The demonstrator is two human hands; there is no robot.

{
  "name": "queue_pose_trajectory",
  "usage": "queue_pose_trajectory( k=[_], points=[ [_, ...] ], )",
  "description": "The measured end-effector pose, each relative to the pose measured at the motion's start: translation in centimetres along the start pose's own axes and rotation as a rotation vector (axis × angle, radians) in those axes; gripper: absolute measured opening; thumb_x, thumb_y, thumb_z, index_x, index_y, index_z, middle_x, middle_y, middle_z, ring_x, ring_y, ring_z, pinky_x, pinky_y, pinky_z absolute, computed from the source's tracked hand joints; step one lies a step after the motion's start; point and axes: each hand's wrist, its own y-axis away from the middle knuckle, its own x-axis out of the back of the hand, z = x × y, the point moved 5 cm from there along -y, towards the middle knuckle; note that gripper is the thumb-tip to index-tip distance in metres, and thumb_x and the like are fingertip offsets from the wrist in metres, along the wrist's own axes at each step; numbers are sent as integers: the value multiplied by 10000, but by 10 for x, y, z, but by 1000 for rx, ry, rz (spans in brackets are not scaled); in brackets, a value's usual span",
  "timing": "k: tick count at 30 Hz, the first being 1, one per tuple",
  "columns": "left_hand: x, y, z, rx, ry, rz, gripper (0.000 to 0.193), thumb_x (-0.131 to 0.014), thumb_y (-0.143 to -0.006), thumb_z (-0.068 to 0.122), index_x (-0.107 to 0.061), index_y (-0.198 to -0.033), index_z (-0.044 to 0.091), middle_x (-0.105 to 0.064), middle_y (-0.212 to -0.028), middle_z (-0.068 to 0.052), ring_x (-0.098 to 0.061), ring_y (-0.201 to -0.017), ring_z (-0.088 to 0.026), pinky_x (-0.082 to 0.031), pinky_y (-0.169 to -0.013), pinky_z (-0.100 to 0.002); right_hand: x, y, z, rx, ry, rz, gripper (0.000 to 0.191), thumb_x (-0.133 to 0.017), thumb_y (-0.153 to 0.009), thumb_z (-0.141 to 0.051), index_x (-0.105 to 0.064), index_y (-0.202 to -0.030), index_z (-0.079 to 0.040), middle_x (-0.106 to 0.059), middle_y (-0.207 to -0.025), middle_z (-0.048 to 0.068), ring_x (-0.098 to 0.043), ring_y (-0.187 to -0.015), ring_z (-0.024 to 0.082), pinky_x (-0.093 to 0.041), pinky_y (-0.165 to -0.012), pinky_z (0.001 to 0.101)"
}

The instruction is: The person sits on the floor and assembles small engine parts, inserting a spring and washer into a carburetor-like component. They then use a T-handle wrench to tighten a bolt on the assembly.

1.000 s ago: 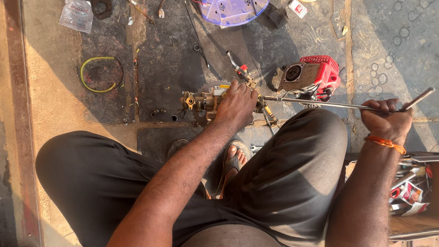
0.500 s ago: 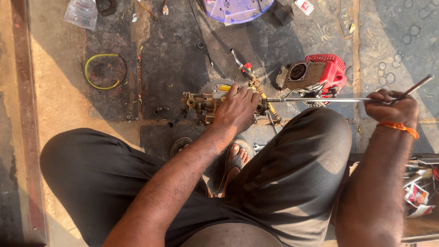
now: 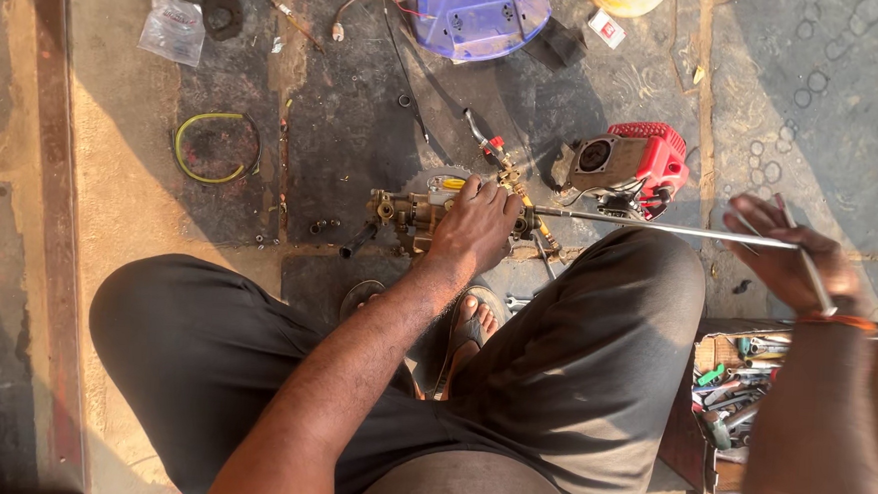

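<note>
While the brass-coloured metal pump assembly (image 3: 416,214) is pressed to the floor under the closed left hand (image 3: 475,224), seemingly to steady it, the long thin steel rod (image 3: 660,229) fitted into it is gripped by the right hand (image 3: 789,260); farther off, a red small engine (image 3: 633,167) lies idle.

The pump body (image 3: 411,213) is dull brass metal; beside it, the long rod (image 3: 660,229) is smooth shiny steel, and the floor (image 3: 130,211) is rough concrete.
</note>
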Motion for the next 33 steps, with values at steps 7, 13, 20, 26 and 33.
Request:
queue_pose_trajectory(
  k=[7, 13, 20, 26, 33],
  points=[
    [2, 2, 1, 11, 33, -10, 353, -657, -934, 142, -570, -1263, 47, -667, -983, -67, -611, -1020, -205, -396, -1059, -446, -8, -14, -34, 763, 654, 150, 300, -470, -1043, -15, -649, -1280, 24, -678, -1237, 181, -617, -1059, 223, -471, -928, 380],
    [10, 0, -4, 59, 178, 45, 293, -614, -932, 55, -612, -1223, 19, -689, -1045, -114, -620, -1049, -232, -392, -1084, -481, -35, -17, -16, 1011, -211, 373, 316, -459, -1039, -202, -699, -1151, -29, -685, -1054, 107, -637, -952, 208, -517, -864, 363],
    [1, -5, -3, 57, 154, 40, 346, -614, -897, -25, -607, -1238, 32, -683, -1002, -89, -611, -991, -206, -383, -1099, -470, -63, -25, -6, 425, -937, -733, 372, -468, -1187, -385, -667, -1088, -87, -635, -864, 13, -585, -753, 158, -462, -730, 281],
    [-7, -4, 1, 37, 110, 31, 319, -670, -906, -9, -607, -1214, 50, -670, -976, -69, -602, -986, -202, -370, -1098, -488, -52, -43, 14, 353, -834, -162, 265, -422, -1136, -173, -637, -1201, -32, -738, -1053, 70, -667, -873, 170, -568, -846, 343],
    [-1, -6, 0, 29, 84, 0, 461, -676, -870, 48, -549, -1313, 43, -666, -1034, -106, -610, -1034, -231, -353, -1099, -492, -65, -5, 3, 466, -570, 69, 310, -483, -1069, -269, -524, -1250, -21, -709, -1262, 149, -731, -1134, 303, -573, -1069, 485]
  ],
)
